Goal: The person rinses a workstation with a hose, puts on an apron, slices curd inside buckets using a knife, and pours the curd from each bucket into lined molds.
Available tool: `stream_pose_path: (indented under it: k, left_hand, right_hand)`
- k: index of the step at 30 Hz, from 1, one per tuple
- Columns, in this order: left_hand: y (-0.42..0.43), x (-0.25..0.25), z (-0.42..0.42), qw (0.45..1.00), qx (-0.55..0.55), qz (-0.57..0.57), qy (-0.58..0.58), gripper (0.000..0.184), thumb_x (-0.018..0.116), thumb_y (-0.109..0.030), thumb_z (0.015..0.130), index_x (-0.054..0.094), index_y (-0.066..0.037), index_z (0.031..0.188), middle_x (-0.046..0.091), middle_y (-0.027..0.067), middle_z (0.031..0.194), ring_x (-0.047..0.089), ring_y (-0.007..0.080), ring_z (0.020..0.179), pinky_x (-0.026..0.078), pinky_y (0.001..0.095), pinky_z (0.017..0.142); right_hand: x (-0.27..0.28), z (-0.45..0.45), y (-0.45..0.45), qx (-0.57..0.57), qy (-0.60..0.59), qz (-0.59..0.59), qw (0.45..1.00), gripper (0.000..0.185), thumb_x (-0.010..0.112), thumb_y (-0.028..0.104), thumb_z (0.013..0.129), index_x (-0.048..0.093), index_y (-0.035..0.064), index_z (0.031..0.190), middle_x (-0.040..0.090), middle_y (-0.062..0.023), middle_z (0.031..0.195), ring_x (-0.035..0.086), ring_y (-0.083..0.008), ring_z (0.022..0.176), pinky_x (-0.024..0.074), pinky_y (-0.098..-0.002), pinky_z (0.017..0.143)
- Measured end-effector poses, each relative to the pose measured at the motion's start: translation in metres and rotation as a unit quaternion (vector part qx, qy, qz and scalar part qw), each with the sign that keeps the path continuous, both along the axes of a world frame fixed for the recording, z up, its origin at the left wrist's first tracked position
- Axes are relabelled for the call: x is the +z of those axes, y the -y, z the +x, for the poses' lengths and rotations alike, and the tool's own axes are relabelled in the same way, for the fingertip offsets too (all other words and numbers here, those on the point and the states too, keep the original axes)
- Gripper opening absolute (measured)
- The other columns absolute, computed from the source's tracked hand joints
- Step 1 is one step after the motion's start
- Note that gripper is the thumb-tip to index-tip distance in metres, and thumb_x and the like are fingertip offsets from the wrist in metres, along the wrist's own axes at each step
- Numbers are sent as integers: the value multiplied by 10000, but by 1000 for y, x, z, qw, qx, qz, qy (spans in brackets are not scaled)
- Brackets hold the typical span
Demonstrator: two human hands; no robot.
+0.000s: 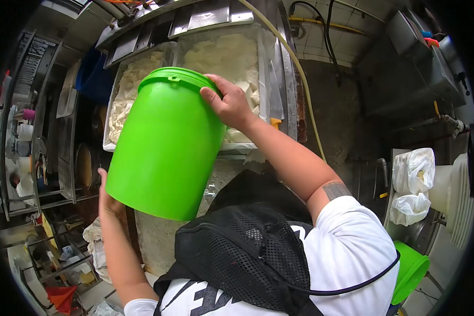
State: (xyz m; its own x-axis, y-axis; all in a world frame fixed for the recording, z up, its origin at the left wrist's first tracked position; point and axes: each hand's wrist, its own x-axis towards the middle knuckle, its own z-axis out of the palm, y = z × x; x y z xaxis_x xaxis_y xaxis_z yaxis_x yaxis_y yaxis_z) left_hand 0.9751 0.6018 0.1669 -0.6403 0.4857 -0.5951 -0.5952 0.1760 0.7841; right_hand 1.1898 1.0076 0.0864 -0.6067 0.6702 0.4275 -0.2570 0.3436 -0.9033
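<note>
A large bright green plastic bucket (166, 145) is tilted, its rim toward the far side and its base toward me. My right hand (230, 102) grips the rim at the right, thumb on the outer wall. My left hand (109, 199) holds the bucket near its base on the left; most of its fingers are hidden behind the wall. Beyond and below the rim are two tubs of soft white, curd-like chunks, a larger tub (262, 79) and a left tub (108, 138). The bucket's inside faces away and cannot be seen.
A pale hose (295, 58) runs down past the tubs' right side. Metal shelves (63, 163) with utensils stand left. At right are white plastic bags (413, 171) and another green bucket (410, 271). A blue barrel (95, 76) stands behind at left.
</note>
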Motion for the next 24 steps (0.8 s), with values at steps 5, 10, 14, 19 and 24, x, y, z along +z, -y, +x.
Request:
stream_pose_path:
  k: [5,10,14,19,24]
  left_hand:
    - [-2,-70,64,984,67,162,18,889,373,-764,1019,502,-31,1505,627,76,1410,583,261,1313,506,387,1076]
    - [-48,-21,75,985,93,128,-68,975,338,-827,983,467,-33,1534,588,93,1459,579,272,1314,492,408,1071]
    - [-79,20,54,987,82,91,-100,988,264,-822,999,514,-1,1489,614,112,1424,611,283,1265,475,404,1083]
    - [-113,55,30,975,31,70,-208,944,197,-755,1052,597,31,1389,677,111,1320,640,261,1195,467,373,1065]
    - [-89,65,31,939,62,175,-288,834,243,-704,1082,583,-11,1398,659,100,1329,608,249,1237,439,385,1108]
  right_hand:
    - [-3,-11,-13,-17,5,-35,999,480,657,430,1013,684,49,1303,754,-210,1116,733,-357,1033,561,-410,904]
    - [-22,-29,-40,-19,-13,-124,992,449,652,419,1022,717,35,1247,770,-186,1055,742,-279,979,556,-374,878]
    - [-49,-40,-59,21,-47,-257,965,443,619,390,1059,733,-18,1190,768,-82,977,691,-164,876,539,-307,806]
    - [-51,-38,-75,35,-62,-368,927,418,595,346,1081,752,-41,1105,742,-56,936,657,-123,801,526,-287,728]
    - [29,-20,-53,26,-144,-315,938,409,602,340,1074,718,-46,1136,741,-76,955,687,-140,834,557,-299,734]
